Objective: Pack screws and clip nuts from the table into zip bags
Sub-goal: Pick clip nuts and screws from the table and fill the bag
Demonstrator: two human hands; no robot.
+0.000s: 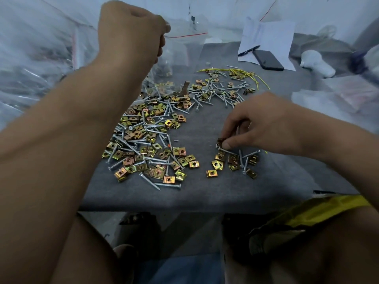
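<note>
Pinching at a clip nut (221, 141), the right hand (264, 121) sits low on the grey table (196, 193), thumb and curled fingers closed on the brassy piece at the far edge of a small cluster of clip nuts and screws (233, 162) near right. Left hand (131, 31) is raised at far left, fingers curled tight on the top edge of a clear zip bag (180, 50) with a red seal line; bag hangs down from that grip, a few parts visible at its bottom, lower end reaching down to the main pile; cannot tell if its mouth is open. Main pile of clip nuts and screws (147, 144) spreads across the table's left-centre, well apart from the small cluster, bare grey surface between them. Thinner scatter of screws and nuts (217, 89) lies farther back, centre. Yellow wires (246, 73) lie at the far side of that scatter. Far right: black phone (267, 60) on a white sheet of paper (268, 35), a pen (248, 50) just left of the phone, also on the paper. White rounded object (315, 62) farther right, blurred. Heaps of clear plastic bags (37, 64) fill the far left. Person's bare legs and a yellow-and-black item (315, 214) show at the near edge, below the table.
</note>
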